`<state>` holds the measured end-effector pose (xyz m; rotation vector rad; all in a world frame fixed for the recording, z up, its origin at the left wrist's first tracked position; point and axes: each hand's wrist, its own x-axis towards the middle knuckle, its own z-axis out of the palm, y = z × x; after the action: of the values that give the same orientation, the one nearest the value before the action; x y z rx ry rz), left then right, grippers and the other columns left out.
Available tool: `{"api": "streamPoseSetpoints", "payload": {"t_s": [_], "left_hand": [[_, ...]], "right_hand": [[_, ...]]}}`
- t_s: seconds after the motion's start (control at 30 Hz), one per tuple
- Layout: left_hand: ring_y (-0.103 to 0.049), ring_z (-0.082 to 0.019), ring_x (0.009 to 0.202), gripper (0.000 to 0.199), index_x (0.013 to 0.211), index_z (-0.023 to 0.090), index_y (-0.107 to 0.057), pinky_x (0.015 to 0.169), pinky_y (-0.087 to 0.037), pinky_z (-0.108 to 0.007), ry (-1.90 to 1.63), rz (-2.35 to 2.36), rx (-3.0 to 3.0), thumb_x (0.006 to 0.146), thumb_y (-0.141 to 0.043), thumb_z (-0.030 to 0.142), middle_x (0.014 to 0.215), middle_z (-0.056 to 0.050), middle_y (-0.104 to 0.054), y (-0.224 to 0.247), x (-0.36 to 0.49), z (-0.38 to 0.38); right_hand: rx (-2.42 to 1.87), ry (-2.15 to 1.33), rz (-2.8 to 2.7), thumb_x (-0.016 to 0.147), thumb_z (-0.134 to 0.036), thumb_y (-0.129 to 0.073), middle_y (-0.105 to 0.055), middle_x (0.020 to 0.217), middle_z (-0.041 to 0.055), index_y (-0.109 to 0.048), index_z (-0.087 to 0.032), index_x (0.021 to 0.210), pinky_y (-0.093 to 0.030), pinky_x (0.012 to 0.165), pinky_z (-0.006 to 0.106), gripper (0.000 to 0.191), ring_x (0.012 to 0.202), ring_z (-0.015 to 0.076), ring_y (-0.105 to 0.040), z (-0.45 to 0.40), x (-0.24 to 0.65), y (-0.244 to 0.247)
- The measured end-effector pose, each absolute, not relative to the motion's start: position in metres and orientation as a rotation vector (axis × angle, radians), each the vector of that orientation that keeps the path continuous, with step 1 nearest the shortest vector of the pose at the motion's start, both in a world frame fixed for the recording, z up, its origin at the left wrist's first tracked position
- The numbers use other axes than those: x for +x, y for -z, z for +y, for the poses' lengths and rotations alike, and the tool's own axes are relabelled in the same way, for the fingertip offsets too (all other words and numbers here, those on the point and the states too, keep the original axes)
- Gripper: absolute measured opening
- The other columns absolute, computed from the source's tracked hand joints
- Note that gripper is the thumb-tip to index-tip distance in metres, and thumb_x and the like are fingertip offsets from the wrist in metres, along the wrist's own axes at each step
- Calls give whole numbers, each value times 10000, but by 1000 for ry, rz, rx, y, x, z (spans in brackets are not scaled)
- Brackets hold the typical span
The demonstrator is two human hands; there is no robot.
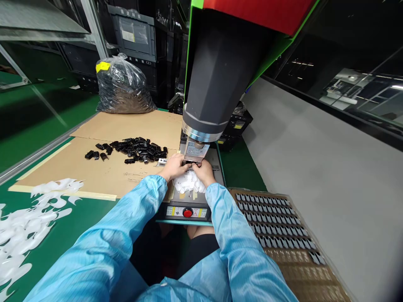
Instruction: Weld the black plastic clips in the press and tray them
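My left hand [174, 167] and my right hand [204, 172] meet beneath the metal head [195, 151] of a press-like machine. Thumbs and fingers close from both sides on a small black plastic part [192, 163], which they mostly hide. The part sits right under the head; whether the head touches it I cannot tell. Below my hands, a heap of white plastic pieces [189, 182] lies on the machine base. Left of my left hand, a pile of black plastic parts [138, 149] rests on cardboard [116, 172].
White curved scraps [22, 230] cover the green table's left side. A clear bag [122, 86] stands behind the cardboard. The base front carries a red button [187, 212]. At the right, a brown tray [302, 268] holds rows of grey-and-black parts. The machine's dark column [214, 71] towers over my hands.
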<state>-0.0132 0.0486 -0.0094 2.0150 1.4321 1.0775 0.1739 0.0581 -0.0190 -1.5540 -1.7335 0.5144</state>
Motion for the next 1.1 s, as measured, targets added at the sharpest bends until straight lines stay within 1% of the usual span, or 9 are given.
{"api": "streamPoseSetpoints", "payload": {"t_s": [0.07, 0.1, 0.2, 0.27, 0.33, 0.43, 0.57, 0.77, 1.1], "left_hand": [[-644, -317, 1109, 282, 1027, 203, -817, 1052, -510, -484, -1132, 1411, 1895, 881, -770, 440, 1081, -123, -758, 8, -14, 36], [-656, -306, 1076, 328, 1077, 194, -815, 1016, -528, -470, -1168, 1392, 1790, 890, -764, 459, 1084, -126, -760, 10, -13, 26], [-684, -242, 887, 532, 1278, 170, -763, 831, -574, -391, -1236, 1240, 1388, 891, -768, 535, 1009, -107, -762, 23, -12, -19], [-676, -200, 792, 589, 1318, 162, -737, 771, -570, -345, -1234, 1111, 1193, 873, -800, 542, 893, -67, -747, 33, -10, -56], [-684, -177, 786, 560, 1288, 165, -738, 794, -574, -322, -1240, 1018, 1087, 857, -838, 509, 847, -43, -737, 41, -7, -91], [-718, -172, 867, 503, 1246, 185, -738, 858, -589, -317, -1279, 929, 991, 843, -870, 455, 948, -59, -773, 47, -3, -128], [-738, -181, 944, 466, 1210, 194, -735, 899, -602, -326, -1307, 891, 955, 831, -887, 417, 1046, -80, -790, 52, 3, -149], [-735, -165, 847, 484, 1166, 189, -735, 866, -614, -330, -1299, 899, 933, 794, -911, 445, 946, -58, -786, 55, 6, -156], [-756, -197, 906, 454, 1158, 192, -717, 905, -606, -359, -1247, 887, 945, 819, -898, 435, 997, -78, -798, 52, 3, -159]], "right_hand": [[-1514, -561, -1673, 830, -318, -676, -695, 827, 28, -719, -208, 920, -541, 755, 317, 148, 801, 218, -667, 50, 177, 16], [-1479, -615, -1628, 835, -322, -660, -703, 830, 29, -731, -202, 961, -547, 736, 316, 188, 782, 213, -669, 42, 179, 16], [-1321, -852, -1455, 868, -337, -632, -748, 888, 46, -724, -193, 1193, -586, 712, 332, 367, 761, 211, -703, 0, 186, 23], [-1207, -965, -1367, 887, -335, -651, -770, 962, 64, -693, -203, 1274, -621, 764, 359, 411, 822, 221, -739, -37, 185, 31], [-1119, -1032, -1322, 897, -313, -678, -777, 1061, 83, -682, -218, 1269, -641, 858, 385, 385, 937, 235, -762, -74, 180, 37], [-1055, -1102, -1307, 915, -267, -683, -762, 1198, 100, -671, -235, 1263, -633, 973, 408, 350, 1093, 247, -752, -117, 168, 41], [-1083, -1068, -1321, 923, -242, -676, -752, 1228, 98, -666, -240, 1259, -603, 1061, 431, 336, 1154, 245, -735, -144, 160, 45], [-1123, -1041, -1321, 928, -257, -680, -748, 1234, 103, -661, -237, 1274, -595, 1077, 446, 347, 1156, 246, -731, -155, 163, 47], [-1093, -1084, -1287, 933, -280, -702, -737, 1200, 88, -653, -244, 1239, -603, 1043, 424, 312, 1160, 240, -719, -160, 163, 48]]}}
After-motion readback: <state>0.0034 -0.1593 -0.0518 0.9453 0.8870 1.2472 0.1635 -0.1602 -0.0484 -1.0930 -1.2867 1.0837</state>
